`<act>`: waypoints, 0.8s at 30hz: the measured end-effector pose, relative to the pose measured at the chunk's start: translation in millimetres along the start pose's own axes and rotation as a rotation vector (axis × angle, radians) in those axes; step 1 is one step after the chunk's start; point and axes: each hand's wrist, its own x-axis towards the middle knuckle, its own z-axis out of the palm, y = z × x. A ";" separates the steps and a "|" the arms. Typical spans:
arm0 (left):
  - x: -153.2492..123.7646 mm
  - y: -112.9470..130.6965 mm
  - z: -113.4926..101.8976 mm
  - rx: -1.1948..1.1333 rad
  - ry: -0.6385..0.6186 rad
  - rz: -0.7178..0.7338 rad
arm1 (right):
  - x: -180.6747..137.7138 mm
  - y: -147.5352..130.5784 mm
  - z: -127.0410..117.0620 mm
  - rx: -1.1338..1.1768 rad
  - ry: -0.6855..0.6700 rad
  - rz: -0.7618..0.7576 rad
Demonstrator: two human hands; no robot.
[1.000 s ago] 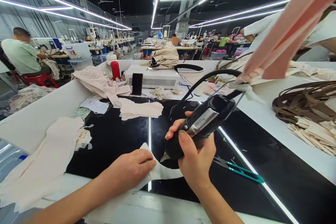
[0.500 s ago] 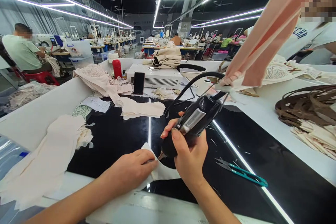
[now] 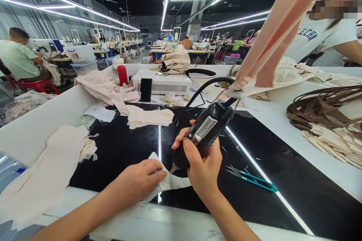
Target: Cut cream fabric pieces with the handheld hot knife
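Two hands on the job. Left hand (image 3: 141, 182) lay flat, palm down, pressing a small cream fabric piece (image 3: 174, 181) onto the black tabletop (image 3: 121, 147) near its front edge. Right hand (image 3: 202, 169) was closed tight round a black corded hand tool (image 3: 206, 130), thumb up on its body. The tool was tilted, its metal tip (image 3: 173, 168) down at the fabric edge just beside the left fingertips; could not tell if it touched the cloth. Fabric piece was pale and thin with a curved cut edge, partly hidden under the left hand. Tool's black cable (image 3: 203, 88) looped up and back toward a white box unit (image 3: 162, 81), with a dark phone (image 3: 146, 89) propped against it. Teal thread snips (image 3: 251, 179) lay right of the right hand, apart from it. A stack of cream pieces (image 3: 149, 116) sat mid-tabletop, and a larger cream cloth (image 3: 48, 173) draped over the left rim. Brown straps (image 3: 319, 107) were piled on the white ledge to the right. Another person's pink fabric (image 3: 271, 41) hung above the cable
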 end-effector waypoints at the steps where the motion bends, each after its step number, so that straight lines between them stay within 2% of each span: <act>1: 0.1 -0.8 -0.7 -0.008 -0.002 0.005 | 1.2 -2.1 -1.8 0.004 0.008 -0.002; 6: 3.2 2.5 -5.8 -0.031 0.036 0.038 | 3.3 -12.9 -19.4 0.019 0.070 -0.004; 11: 14.2 19.7 -4.2 -0.042 0.073 0.008 | -4.4 -17.2 -35.7 -0.027 0.072 -0.004; 17: 23.1 34.6 2.8 0.016 0.049 -0.022 | -8.0 -20.2 -35.2 -0.060 0.080 -0.014; 24: 16.1 33.7 7.5 0.002 0.060 -0.018 | -8.7 -21.9 -33.9 -0.061 0.081 -0.027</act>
